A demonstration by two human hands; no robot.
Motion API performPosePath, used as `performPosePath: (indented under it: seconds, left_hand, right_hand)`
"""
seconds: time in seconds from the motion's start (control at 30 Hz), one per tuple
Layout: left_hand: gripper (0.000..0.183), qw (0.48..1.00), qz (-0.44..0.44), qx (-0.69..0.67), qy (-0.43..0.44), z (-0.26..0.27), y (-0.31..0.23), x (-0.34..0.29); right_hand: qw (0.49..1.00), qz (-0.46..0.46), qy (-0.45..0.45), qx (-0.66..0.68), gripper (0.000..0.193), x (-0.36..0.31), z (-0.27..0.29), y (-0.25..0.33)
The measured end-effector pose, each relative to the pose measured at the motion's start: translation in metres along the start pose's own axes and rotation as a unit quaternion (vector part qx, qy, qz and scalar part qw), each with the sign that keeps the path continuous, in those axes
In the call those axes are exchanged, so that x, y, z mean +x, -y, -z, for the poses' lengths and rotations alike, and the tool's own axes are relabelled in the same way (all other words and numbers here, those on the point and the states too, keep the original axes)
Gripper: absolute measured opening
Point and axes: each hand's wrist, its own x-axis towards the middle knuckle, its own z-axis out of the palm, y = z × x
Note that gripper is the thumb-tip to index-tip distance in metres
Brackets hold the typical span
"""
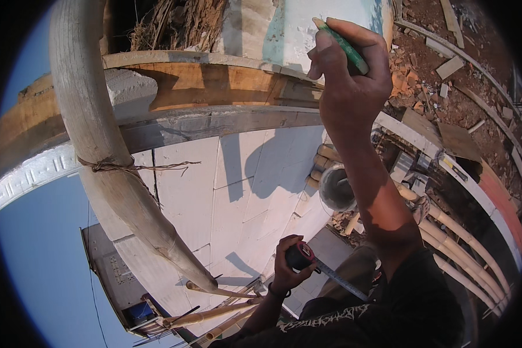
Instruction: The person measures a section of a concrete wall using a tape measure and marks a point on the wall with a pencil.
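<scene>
My right hand [354, 95] is raised at the upper right, its thumb and fingers closed around a green carpenter's pencil [349, 53]. The pencil's bare tip points up and left, over a pale wall face. Lower down, near my body, my left hand [282, 272] grips a dark tape measure [297, 256] with a red rim. Its blade [343, 282] is partly drawn out and runs down to the right, past my dark shirt. A wooden board [214, 119] tops the white block wall [214, 180] left of my right forearm.
A thick pole [84, 69] bound with wire [113, 166] slants across the left side. Beyond the board lies an orange-brown timber [203, 84]. A grey bucket [337, 190] stands by the right forearm. Bamboo poles [458, 249] lie at the right, near rubble [429, 75] and planks.
</scene>
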Motion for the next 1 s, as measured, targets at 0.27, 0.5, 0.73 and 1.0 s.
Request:
performPosePath:
  seconds: [0.27,0.5,0.73,1.0]
  left_hand:
    - [0.068,0.999,-0.022,-0.003,-0.029,-0.02,-0.028,0.014]
    - [0.062,0.986,0.028,-0.143,-0.082,-0.042,-0.053,0.006]
    - [0.059,0.942,0.097,-0.286,-0.145,-0.043,-0.091,0.004]
    - [0.059,0.966,0.025,-0.245,-0.083,-0.027,-0.15,0.017]
  right_hand:
    - [0.935,-0.169,-0.028,-0.311,0.031,-0.048,0.205,0.034]
    - [0.796,-0.321,-0.034,-0.512,0.025,-0.129,0.382,0.174]
    - [0.675,-0.355,-0.13,-0.634,0.029,-0.223,0.561,0.233]
    - [0.745,-0.462,-0.354,-0.326,0.014,-0.25,0.561,0.218]
